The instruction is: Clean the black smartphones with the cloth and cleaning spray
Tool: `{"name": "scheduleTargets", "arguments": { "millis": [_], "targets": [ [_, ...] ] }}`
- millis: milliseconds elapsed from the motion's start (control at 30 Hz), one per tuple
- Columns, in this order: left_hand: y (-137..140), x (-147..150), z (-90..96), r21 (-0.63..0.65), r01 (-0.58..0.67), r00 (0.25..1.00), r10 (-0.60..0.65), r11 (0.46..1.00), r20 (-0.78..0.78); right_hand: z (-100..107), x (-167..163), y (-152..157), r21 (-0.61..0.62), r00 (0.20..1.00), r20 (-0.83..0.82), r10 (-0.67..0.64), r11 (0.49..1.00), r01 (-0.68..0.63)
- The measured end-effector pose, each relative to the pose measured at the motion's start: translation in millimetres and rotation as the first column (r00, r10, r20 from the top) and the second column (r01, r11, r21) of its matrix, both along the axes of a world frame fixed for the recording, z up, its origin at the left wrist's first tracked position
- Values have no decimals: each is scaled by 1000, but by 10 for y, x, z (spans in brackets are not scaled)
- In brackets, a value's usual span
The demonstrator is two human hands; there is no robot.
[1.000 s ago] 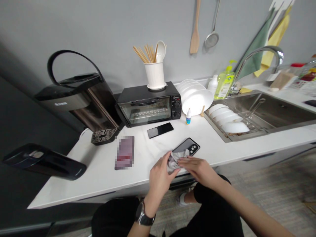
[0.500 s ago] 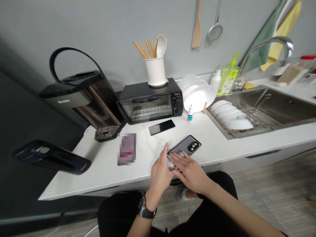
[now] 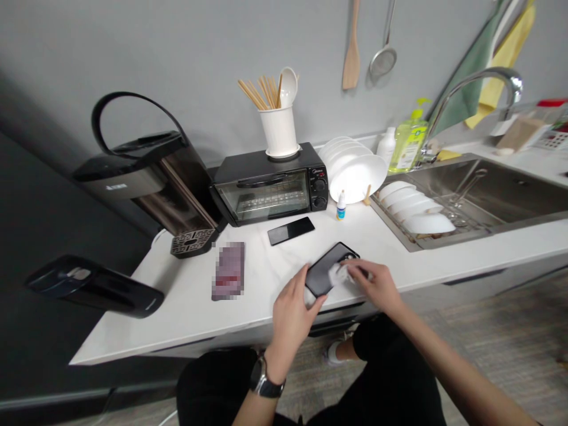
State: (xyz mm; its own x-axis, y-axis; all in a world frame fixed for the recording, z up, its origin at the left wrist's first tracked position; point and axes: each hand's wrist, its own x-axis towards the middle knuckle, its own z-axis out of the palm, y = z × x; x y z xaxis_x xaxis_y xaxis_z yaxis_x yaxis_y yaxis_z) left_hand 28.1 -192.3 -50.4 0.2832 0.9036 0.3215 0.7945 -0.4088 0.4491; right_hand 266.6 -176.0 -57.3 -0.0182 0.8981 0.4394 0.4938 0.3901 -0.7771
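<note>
A dark grey phone case (image 3: 323,270) with a black rim lies at a slant near the counter's front edge, its camera cutouts at the far right corner. My left hand (image 3: 293,310) grips its near left end between thumb and fingers. In my right hand (image 3: 377,284) is a crumpled white tissue (image 3: 338,274), pinched against the case's right side near the cutouts. Behind the case lies a black phone (image 3: 291,231). A small white bottle (image 3: 341,206) with a blue and yellow label stands upright further back.
A toaster oven (image 3: 270,189) carries a white utensil holder (image 3: 280,130). To the left stand a black drink machine (image 3: 177,183) and a dark cylinder-like appliance (image 3: 95,287), near a pixelated purple item (image 3: 229,269). White plates (image 3: 355,174) and a sink (image 3: 510,195) with bowls are on the right.
My right hand has moved right, away from my left hand, carrying the tissue across the case towards the cutouts. My left hand has closed on the case's near left end.
</note>
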Motion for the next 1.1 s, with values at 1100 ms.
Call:
{"name": "scheduleTargets", "arguments": {
  "millis": [1100],
  "targets": [
    [1097, -435, 575, 63, -133, 940, 146, 989, -309, 102, 29, 168, -33, 879, 446, 172, 984, -176]
  ]
}}
